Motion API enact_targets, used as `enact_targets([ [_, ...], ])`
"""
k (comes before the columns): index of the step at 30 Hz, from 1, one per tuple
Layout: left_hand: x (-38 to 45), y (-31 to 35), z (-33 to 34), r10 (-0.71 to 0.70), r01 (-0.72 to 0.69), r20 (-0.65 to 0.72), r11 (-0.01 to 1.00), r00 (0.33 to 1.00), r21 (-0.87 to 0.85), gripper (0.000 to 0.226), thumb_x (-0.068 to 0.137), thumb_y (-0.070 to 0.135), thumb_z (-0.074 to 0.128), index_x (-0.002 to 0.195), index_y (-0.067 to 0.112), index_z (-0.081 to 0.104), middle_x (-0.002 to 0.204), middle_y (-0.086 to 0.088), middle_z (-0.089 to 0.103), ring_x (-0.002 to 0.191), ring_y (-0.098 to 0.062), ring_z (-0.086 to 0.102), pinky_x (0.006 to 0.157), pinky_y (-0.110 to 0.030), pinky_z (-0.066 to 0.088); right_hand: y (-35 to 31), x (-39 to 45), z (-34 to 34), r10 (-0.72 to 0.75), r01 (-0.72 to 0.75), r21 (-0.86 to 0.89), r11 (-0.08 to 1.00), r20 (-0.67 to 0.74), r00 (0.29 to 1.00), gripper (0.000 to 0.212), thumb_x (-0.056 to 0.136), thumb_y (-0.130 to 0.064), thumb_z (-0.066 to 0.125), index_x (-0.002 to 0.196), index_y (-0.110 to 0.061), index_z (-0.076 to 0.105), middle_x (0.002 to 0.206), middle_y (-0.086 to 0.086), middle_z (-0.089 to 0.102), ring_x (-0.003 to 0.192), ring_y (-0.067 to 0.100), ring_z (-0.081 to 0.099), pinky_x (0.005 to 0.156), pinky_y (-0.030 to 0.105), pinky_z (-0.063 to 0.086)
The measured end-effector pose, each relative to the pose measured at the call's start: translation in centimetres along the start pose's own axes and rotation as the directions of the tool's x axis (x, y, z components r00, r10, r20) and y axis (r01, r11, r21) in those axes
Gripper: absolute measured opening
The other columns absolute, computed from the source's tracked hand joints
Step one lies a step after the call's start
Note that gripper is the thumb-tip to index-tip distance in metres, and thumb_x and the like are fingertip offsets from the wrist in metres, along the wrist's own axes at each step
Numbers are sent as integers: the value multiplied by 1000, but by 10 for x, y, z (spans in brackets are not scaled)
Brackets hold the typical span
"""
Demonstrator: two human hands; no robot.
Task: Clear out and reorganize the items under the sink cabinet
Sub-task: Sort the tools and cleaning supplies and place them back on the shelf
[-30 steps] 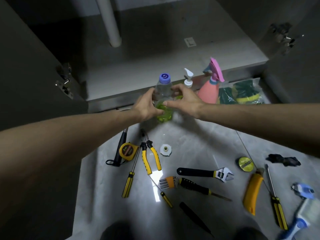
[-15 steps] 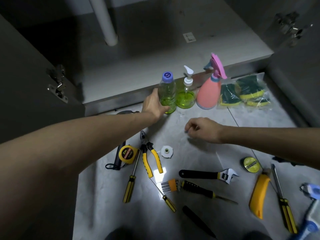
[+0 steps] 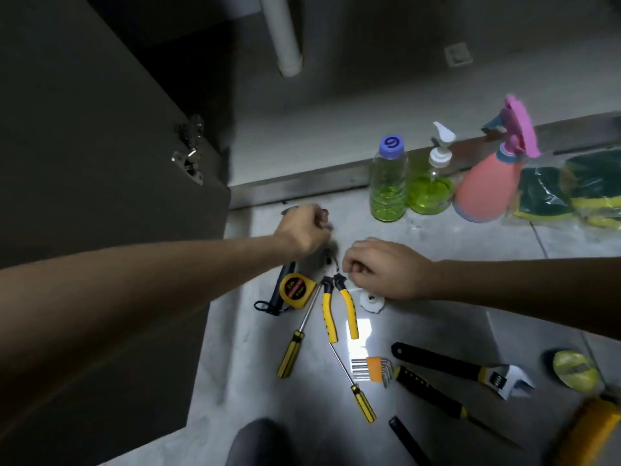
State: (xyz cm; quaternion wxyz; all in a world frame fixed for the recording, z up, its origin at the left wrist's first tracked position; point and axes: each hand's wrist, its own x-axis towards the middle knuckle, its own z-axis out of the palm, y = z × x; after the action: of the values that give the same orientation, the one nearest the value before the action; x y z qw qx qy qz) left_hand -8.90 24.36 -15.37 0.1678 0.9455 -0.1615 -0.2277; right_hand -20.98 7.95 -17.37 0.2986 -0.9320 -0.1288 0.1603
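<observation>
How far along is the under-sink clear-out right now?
Clearing looks done: the cabinet floor shows bare, and the bottle, soap dispenser, spray bottle and sponge packs stand in a row on the tiles. In hand: the left hand and right hand are curled above the pliers; whether they hold anything is unclear. Left: sorting the scattered tools and putting everything back.

Both arms stretched out low, hands nearly meeting in the middle.

Left hand (image 3: pixel 304 230) sits a touch farther out, knuckles up, fingers curled tight under the palm, too blurred to tell if it grips anything. Right hand (image 3: pixel 383 269) comes in from the other side, back of the hand up, fingers bent down and bunched at the tips. Both forearms bare, angled inward.
</observation>
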Motion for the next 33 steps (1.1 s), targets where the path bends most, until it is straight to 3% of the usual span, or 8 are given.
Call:
enact_targets([
  [2,-30,-32,3,-93,94,-37,995,995,41,15,88,20,67,103,19,66,101,-4,70,96,-24,66,77,-27,50,-5,22,9,-137,133,-102,986,-31,990,19,93,-27,54,110,-26,61,109,-8,56,109,13,49,82,35,47],
  [5,-68,-65,12,-351,342,-124,936,928,-86,17,93,24,61,108,17,64,108,-9,69,101,-29,65,85,-35,54,-11,49,25,-277,272,-187,944,-1,961,26,93,-36,57,116,-24,60,115,-5,54,112,16,48,79,32,46],
  [8,-81,-82,22,-479,476,-40,877,877,-65,29,93,26,60,120,15,58,117,-10,67,108,-30,63,89,-35,53,-15,65,45,-346,332,-253,909,-12,938,50,84,-60,60,116,-22,58,111,-3,54,103,18,50,79,32,45],
  [13,-100,-89,33,-463,463,0,886,887,13,32,85,11,59,117,10,58,118,-10,61,109,-30,58,81,-33,47,-21,73,66,-361,321,-358,877,-51,931,71,71,-78,53,113,-21,57,102,-3,57,93,20,52,78,37,42],
  [19,-90,-95,47,-421,418,-53,906,905,-68,17,81,14,67,77,21,51,87,-3,59,74,-20,54,54,-26,36,-35,79,70,-344,287,-386,877,-88,935,56,72,-61,55,111,-21,58,99,-2,60,92,23,57,77,39,42],
  [25,-79,-104,43,-434,413,-83,890,897,-193,23,91,15,52,110,21,64,112,-2,67,103,-24,63,89,-33,52,-19,51,40,-157,129,-145,981,-200,967,62,70,-62,58,125,-31,51,106,-11,60,99,15,52,77,29,42],
  [30,-72,-98,53,-352,316,-181,927,918,-200,24,93,52,56,96,29,58,89,8,64,80,-15,60,64,-32,47,22,5,11,158,-177,-144,974,-131,979,60,69,-75,56,117,-41,44,98,-11,56,95,13,51,69,34,41],
  [33,-73,-94,60,-290,260,-244,954,926,-145,33,90,59,59,97,29,51,82,12,55,71,-7,53,56,-30,38,46,-28,-2,383,-405,-156,901,-153,911,56,68,-76,55,105,-34,49,92,-6,56,88,21,56,68,37,45],
])
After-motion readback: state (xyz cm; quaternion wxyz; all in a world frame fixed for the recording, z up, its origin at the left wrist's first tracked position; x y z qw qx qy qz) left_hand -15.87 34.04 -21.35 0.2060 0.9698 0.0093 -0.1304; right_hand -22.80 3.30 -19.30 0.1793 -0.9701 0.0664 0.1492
